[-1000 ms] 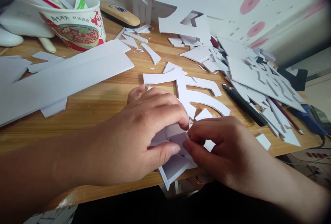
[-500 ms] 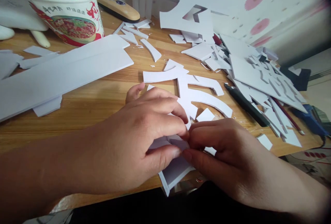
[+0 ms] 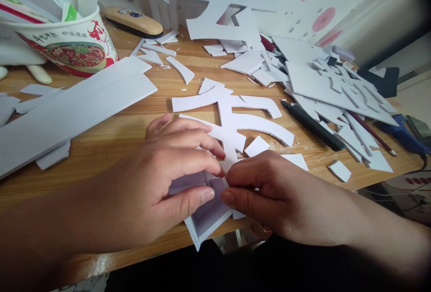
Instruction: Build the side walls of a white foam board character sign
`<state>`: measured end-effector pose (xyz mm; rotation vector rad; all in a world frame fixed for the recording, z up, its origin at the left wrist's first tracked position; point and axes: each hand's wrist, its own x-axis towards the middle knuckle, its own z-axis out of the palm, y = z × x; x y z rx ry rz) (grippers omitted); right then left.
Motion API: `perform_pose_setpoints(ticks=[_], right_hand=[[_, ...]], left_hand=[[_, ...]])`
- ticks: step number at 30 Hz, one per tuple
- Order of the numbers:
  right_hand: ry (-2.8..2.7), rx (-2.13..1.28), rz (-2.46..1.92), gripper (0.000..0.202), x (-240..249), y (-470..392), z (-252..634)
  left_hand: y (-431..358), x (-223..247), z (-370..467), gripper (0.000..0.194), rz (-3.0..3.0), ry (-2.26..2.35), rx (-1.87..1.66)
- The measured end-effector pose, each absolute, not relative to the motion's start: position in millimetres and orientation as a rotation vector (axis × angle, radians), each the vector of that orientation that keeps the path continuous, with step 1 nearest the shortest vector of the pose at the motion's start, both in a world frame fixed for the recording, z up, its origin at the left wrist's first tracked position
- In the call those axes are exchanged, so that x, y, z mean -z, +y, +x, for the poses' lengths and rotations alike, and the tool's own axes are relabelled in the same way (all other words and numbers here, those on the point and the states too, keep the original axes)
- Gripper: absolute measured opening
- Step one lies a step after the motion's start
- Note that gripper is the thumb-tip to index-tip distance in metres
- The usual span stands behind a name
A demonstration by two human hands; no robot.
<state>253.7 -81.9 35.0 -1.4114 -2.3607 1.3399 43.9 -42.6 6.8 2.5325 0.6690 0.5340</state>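
Note:
A white foam-board shape with curved arms and a central stem lies on the wooden table. At its near end is a shallow piece with raised edge strips, its corner jutting past the table's front edge. My right hand pinches a raised white strip there, thumb against index finger; the strip is mostly hidden by the fingers. My left hand is over the piece's left side, thumb and index finger apart, the other fingers spread and bent. Small square offcuts lie beyond my right hand.
A paper noodle cup stands back left beside a tan eraser block. A long white board lies left. At right are a black-handled knife, stacked cut boards, a pencil and a blue tool.
The view has shifted, so most things appear further left. My left thumb and index finger are further from my right fingertips, showing more of the piece's inside. My right hand keeps its pinch.

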Motion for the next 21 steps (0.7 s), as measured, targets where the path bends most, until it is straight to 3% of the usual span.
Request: perform_pose_setpoints(ticks=[8,14,18,21], right_hand=[[-2.408,-0.843,-1.343,0.029,-55.6,-81.4,259.6],[-2.342,-0.784,-1.058,0.022,-73.0,-77.4,271.2],[-2.073,-0.471,-1.402,0.028,-61.1,-57.4,332.5],[-2.185,-0.183,-1.823,0.027,-41.4,-47.5,381.4]], left_hand=[[-43.1,-19.5,38.4,0.037,2.426,0.779,-0.634],[-52.3,-48.0,56.8,0.007,2.354,0.907,-0.741],[-38.0,-39.6,44.6,0.013,2.261,1.120,-1.087],[-18.5,-19.3,34.7,0.014,2.166,1.177,-1.121]])
